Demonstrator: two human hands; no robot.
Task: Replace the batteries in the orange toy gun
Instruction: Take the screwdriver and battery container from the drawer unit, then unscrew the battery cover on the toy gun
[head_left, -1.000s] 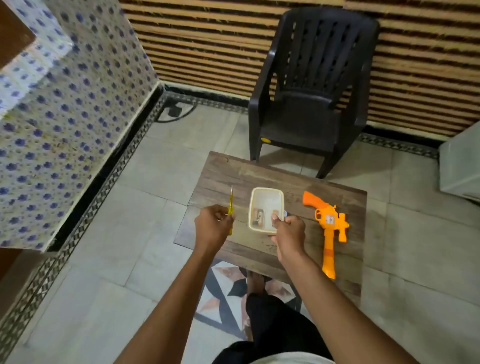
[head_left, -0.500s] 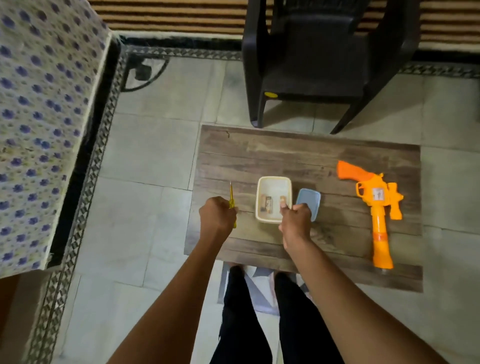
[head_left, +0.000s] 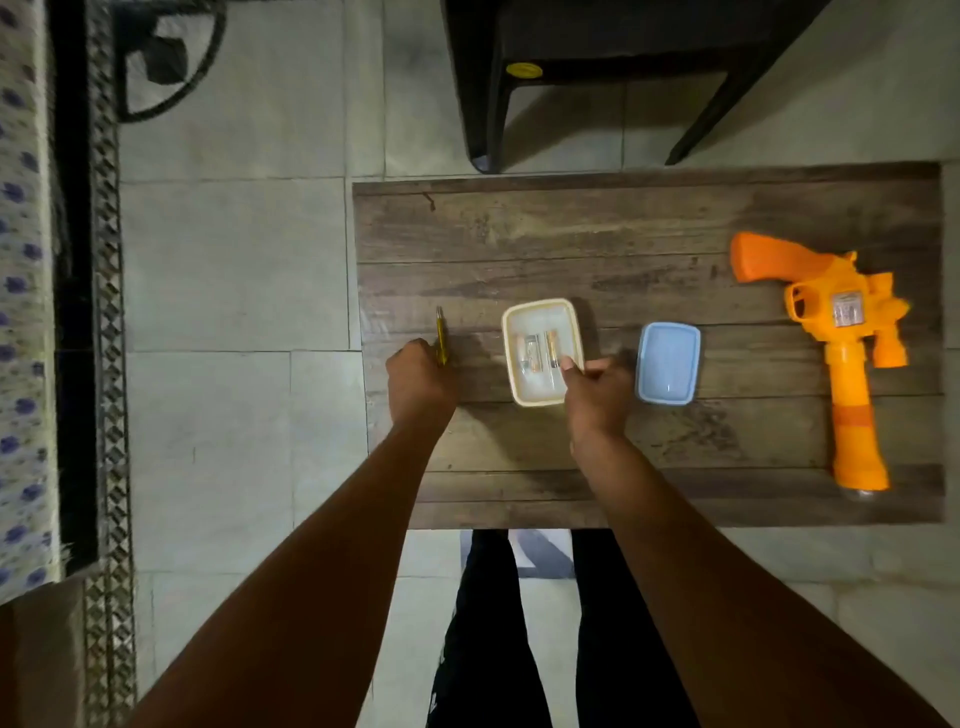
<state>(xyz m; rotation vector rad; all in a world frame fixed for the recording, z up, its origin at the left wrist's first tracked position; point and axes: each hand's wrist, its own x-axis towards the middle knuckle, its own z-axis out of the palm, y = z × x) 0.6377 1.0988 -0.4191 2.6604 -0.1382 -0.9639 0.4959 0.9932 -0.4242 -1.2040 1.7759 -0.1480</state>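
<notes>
An orange toy gun (head_left: 836, 343) lies flat on the right side of the wooden table (head_left: 623, 228), barrel toward me. A small cream container (head_left: 540, 312) sits mid-table with two batteries (head_left: 541, 349) inside. My right hand (head_left: 595, 392) grips the container's near right rim, thumb over the edge. The blue lid (head_left: 668, 362) lies just right of that hand. My left hand (head_left: 420, 382) holds a yellow screwdriver (head_left: 441, 335), its tip pointing away from me, at the table's left edge.
A black plastic chair (head_left: 597, 62) stands on the tiled floor right behind the table. A patterned cloth-covered surface (head_left: 21, 312) runs along the left. A black cable and plug (head_left: 166, 62) lie on the floor at upper left. My legs (head_left: 519, 649) are below the table's near edge.
The view tilted down and closer over the table. The blue lid, hidden a second ago, now lies uncovered right of the container. Both hands keep their holds.
</notes>
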